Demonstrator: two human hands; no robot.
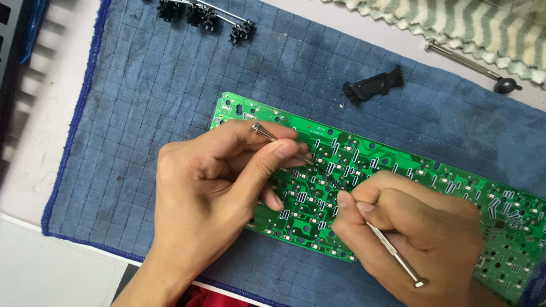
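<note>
A long green circuit board (398, 170) lies slanted on a blue cloth mat (148, 102). My left hand (210, 193) rests on the board's left part and pinches a thin metal tool (273, 136) between thumb and forefinger, tip down on the board's middle. My right hand (415, 233) grips a second slim metal tool (392, 253); its handle end sticks out toward the lower right and its tip meets the board near the left tool's tip, about (333, 182). Both tips touch the same spot among the small black components.
A small black plastic part (372, 86) lies on the mat above the board. Black clips on metal wires (205, 16) sit at the mat's top edge. A metal rod with a dark knob (472, 65) lies by a striped green towel (455, 23) at top right.
</note>
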